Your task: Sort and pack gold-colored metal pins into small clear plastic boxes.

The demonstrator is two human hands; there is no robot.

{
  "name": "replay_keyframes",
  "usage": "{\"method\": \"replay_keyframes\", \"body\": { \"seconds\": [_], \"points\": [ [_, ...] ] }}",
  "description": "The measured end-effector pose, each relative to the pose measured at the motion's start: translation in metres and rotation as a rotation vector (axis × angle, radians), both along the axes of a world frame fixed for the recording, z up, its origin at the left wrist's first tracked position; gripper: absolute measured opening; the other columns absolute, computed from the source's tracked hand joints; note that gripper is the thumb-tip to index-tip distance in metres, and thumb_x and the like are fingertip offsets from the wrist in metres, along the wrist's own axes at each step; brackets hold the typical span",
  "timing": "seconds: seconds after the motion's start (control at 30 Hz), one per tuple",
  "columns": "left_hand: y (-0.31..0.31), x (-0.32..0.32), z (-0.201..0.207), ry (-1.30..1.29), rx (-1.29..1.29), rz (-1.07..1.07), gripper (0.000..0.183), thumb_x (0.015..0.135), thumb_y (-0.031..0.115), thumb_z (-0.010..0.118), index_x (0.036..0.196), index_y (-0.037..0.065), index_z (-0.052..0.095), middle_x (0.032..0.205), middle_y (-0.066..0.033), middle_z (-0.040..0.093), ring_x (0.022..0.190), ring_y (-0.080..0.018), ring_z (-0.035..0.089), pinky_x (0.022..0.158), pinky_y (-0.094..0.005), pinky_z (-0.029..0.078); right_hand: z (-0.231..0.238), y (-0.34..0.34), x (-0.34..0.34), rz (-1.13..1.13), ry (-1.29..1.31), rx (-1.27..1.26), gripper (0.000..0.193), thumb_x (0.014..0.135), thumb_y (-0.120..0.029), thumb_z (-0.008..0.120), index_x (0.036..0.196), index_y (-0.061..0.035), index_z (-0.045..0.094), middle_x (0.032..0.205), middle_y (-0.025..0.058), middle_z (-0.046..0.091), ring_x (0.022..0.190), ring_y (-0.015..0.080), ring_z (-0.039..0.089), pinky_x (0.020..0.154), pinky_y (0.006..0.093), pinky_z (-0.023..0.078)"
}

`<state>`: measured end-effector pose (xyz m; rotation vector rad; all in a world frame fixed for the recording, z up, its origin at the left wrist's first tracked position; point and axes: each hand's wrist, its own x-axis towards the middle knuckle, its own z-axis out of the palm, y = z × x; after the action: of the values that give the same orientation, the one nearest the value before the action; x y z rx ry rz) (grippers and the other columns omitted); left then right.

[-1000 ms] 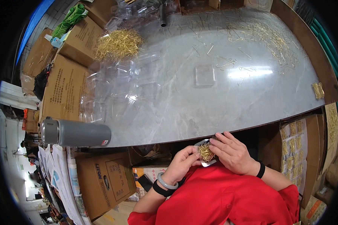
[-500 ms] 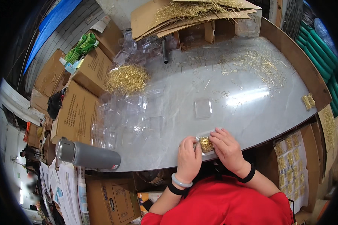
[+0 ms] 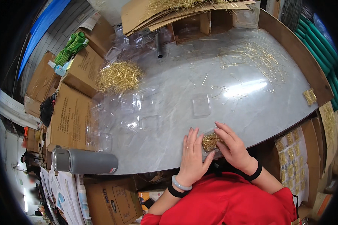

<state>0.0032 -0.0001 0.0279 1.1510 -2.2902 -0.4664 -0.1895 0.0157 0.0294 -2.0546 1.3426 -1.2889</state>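
Head view: at the worktop's [image 3: 165, 123] near edge my left hand [image 3: 193, 155] lies flat, thumb against a small clear box [image 3: 211, 143] packed with gold hooks, while my right hand [image 3: 233, 146] curls its grip over it. I judge this box filled and closing. Left, a grey flask [image 3: 84, 162]; ahead, an empty clear tray [image 3: 201, 105]; far right corner, loose hooks [image 3: 259, 56] remain.

We've got bright overhead light glaring off the glossy grey table [image 3: 169, 123], heavy fisheye bending with black corners, and soft, blurry detail toward the rim.
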Motion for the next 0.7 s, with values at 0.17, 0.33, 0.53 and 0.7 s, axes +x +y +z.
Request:
{"method": "replay_keyframes", "body": {
  "seconds": [0.17,0.33,0.53,0.7],
  "points": [
    [-0.012,-0.007,0.0,0.13,0.005,-0.069,0.067,0.095,0.025,0.07,0.145,-0.007,0.041,0.154,-0.0268,0.036,0.146,-0.0483,0.032,0.119,-0.0577,0.027,0.005,0.012,-0.013,-0.1,0.023,0.016,0.056,0.089,-0.001,0.069,0.141,0.0024,0.049,0.141,0.0214,0.056,0.134,0.0438,0.051,0.114,0.0531,0.039],
    [-0.009,-0.013,-0.005,0.004,-0.07,-0.083,0.059,0.097,0.022,0.065,0.143,-0.008,0.043,0.152,-0.0282,0.039,0.144,-0.0499,0.033,0.118,-0.0574,0.03,-0.001,0.027,-0.005,-0.087,0.254,-0.022,0.062,0.088,-0.007,0.072,0.144,0.0029,0.047,0.141,0.0201,0.056,0.136,0.0442,0.049,0.116,0.0605,0.033],
    [-0.009,-0.014,-0.002,-0.039,-0.085,-0.096,0.052,0.099,0.017,0.059,0.143,-0.006,0.045,0.154,-0.0259,0.039,0.145,-0.0498,0.033,0.118,-0.0574,0.03,-0.002,0.018,-0.008,-0.151,0.1,0.001,0.061,0.087,-0.006,0.073,0.143,0.003,0.049,0.14,0.0202,0.057,0.136,0.0435,0.05,0.115,0.0575,0.035],
    [-0.009,-0.012,-0.003,-0.047,-0.092,-0.117,0.046,0.099,0.014,0.058,0.14,-0.003,0.049,0.153,-0.0223,0.042,0.145,-0.0475,0.033,0.119,-0.0576,0.029,-0.002,0.009,-0.01,-0.14,0.091,0.019,0.056,0.087,-0.006,0.074,0.138,0.0027,0.052,0.133,0.0187,0.062,0.133,0.0415,0.052,0.113,0.0563,0.038]
  ]
}}
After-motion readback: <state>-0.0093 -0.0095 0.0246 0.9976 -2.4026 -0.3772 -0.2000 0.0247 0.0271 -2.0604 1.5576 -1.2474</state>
